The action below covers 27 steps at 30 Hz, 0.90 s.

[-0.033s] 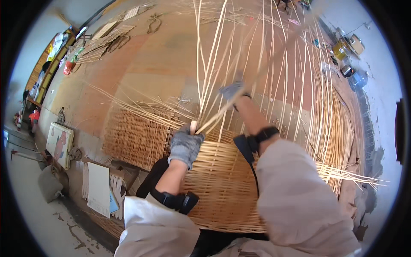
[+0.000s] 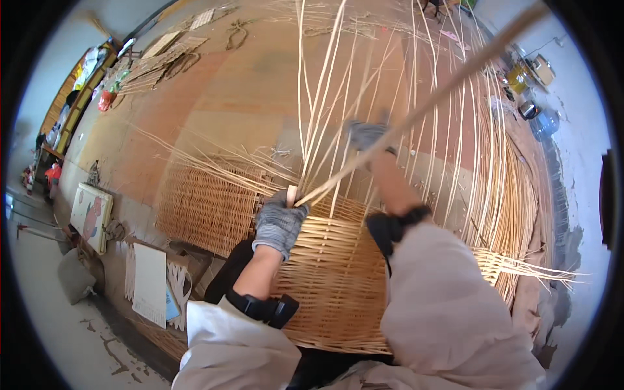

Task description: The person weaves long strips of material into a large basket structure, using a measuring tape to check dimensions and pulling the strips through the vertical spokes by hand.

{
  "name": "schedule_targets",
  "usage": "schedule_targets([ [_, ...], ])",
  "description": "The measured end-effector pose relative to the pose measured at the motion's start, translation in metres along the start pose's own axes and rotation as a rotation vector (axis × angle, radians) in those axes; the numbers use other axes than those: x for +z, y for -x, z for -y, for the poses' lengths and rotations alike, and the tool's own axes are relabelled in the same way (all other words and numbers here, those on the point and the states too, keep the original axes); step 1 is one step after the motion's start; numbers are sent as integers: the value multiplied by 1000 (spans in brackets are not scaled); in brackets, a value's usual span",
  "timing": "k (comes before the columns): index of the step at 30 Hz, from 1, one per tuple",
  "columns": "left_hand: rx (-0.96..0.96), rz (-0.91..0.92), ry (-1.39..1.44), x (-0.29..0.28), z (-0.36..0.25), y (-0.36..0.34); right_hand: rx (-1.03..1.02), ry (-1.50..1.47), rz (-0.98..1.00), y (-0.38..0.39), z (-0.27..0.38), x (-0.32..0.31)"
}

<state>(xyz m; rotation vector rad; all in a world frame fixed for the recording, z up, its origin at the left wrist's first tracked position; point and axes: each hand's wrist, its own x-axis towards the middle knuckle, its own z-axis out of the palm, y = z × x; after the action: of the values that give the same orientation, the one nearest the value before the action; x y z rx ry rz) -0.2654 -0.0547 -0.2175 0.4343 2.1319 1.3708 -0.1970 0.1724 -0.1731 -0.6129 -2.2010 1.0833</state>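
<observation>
Nothing has shifted since the earlier frame, taken at the same instant: both hands sit where they were on the weaving.

Head view: the left hand (image 2: 279, 221), in a grey knit glove, is closed around the butt end of a thick pale cane (image 2: 416, 114), whose cut tip pokes up just above the fist. From there the cane runs away toward two o'clock, crossing the frame up to its upper right rim. The right hand (image 2: 368, 135), also gloved in grey, lies farther out at about one o'clock from the left hand and is wrapped around the same cane partway along it, the forearm stretched out behind. Directly under and at six o'clock from the left hand is the woven wicker panel (image 2: 331, 286), its tight horizontal rows reaching back to the person's lap. Loose upright stakes (image 2: 312, 97) rise from the panel's far edge toward twelve o'clock, passing between the two hands. At nine o'clock from the left hand, a second woven mat (image 2: 205, 208) lies flat on the floor.
</observation>
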Motion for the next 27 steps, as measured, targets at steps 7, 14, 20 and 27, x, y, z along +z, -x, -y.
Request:
schedule_targets([
  [7, -116, -99, -58, -1, -47, 49, 553, -945, -390, 148, 48, -64],
  [14, 717, -637, -388, 69, -119, 126, 1055, -1246, -400, 155, -40, -162],
  [20, 570, 279, -1236, 101, -122, 118, 588, -400, 336, 104, -11, -148],
  [27, 295, 279, -1276, 131, -117, 90, 478, -460, -52, 43, -70, -141],
])
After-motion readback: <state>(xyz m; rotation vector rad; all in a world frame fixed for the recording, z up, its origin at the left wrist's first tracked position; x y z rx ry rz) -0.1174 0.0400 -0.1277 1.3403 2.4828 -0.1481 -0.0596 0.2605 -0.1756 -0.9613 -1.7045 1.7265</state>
